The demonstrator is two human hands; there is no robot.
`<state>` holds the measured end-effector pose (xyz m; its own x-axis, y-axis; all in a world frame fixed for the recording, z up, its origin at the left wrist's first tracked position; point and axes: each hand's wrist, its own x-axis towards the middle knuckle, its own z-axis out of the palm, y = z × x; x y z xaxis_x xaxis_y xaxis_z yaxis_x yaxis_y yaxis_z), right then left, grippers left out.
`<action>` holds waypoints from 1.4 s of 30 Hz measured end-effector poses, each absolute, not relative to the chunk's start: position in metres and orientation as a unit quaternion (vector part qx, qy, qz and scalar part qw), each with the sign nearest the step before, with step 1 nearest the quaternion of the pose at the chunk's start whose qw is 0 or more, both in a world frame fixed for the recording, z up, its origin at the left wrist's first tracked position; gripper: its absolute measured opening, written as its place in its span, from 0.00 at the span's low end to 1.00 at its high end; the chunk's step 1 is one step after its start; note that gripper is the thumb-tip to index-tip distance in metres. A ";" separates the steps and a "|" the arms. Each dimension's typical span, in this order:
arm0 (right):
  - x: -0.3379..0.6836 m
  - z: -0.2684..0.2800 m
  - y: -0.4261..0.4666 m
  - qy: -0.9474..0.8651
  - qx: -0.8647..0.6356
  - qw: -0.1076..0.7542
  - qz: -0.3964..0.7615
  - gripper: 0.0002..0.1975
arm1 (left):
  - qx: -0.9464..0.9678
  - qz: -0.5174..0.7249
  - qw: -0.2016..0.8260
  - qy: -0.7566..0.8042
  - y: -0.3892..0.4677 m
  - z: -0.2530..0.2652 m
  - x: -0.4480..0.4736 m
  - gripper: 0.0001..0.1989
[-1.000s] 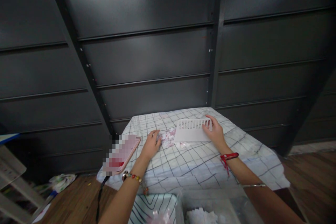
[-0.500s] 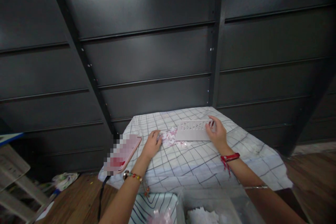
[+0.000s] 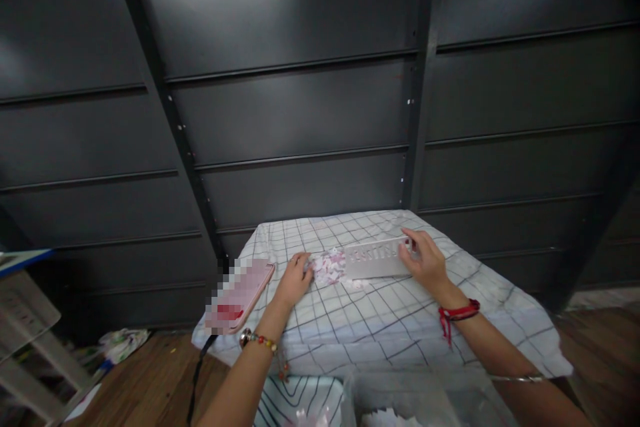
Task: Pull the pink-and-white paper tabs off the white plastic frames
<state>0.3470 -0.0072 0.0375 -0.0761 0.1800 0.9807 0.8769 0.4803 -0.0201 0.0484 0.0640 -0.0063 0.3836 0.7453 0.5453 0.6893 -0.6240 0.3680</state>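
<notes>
A white plastic basket [image 3: 376, 263] with a row of slots lies tipped on its side on the checked cloth. My right hand [image 3: 424, 259] grips its right end, thumb and fingers around the rim. Against the basket's left end is a loose pile of small white and pink pieces [image 3: 330, 267], too small to name exactly. My left hand [image 3: 296, 276] rests on the cloth at the pile's left edge, its thumb apart from the slightly bent fingers. I cannot make out anything held in it.
The checked cloth [image 3: 385, 320] covers a low table. A phone in a pink case [image 3: 245, 297] lies at its left, above a black cord [image 3: 196, 377]. In front stand a translucent bin [image 3: 400, 387] with white pieces and a striped tray [image 3: 295, 395]. Dark panels [image 3: 300, 113] rise behind.
The basket and my right hand have shifted slightly right, and the basket is more slanted. My left hand stays beside the pile. The whole view has moved a little.
</notes>
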 end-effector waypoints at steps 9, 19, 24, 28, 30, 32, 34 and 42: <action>0.344 0.042 -0.011 -0.682 -0.423 0.523 -0.287 0.14 | 0.832 0.354 0.049 0.425 0.064 -0.007 0.048 0.17; 0.336 0.048 -0.013 -0.692 -0.429 0.509 -0.278 0.14 | 0.834 0.353 0.057 0.421 0.060 -0.004 0.048 0.18; 0.333 0.051 -0.015 -0.697 -0.422 0.513 -0.269 0.15 | 0.834 0.360 0.057 0.413 0.061 -0.005 0.048 0.17; 0.327 0.053 -0.014 -0.701 -0.412 0.519 -0.264 0.15 | 0.832 0.362 0.058 0.416 0.060 -0.004 0.048 0.17; 0.325 0.053 -0.014 -0.713 -0.409 0.506 -0.260 0.15 | 0.832 0.360 0.060 0.417 0.059 -0.002 0.047 0.17; 0.323 0.053 -0.015 -0.721 -0.411 0.496 -0.255 0.16 | 0.833 0.360 0.062 0.415 0.058 -0.001 0.047 0.16; 0.323 0.056 -0.018 -0.720 -0.413 0.497 -0.254 0.15 | 0.835 0.360 0.063 0.412 0.058 -0.001 0.047 0.16; 0.336 0.064 -0.040 -0.679 -0.425 0.520 -0.297 0.13 | 0.846 0.348 0.056 0.401 0.059 -0.003 0.047 0.17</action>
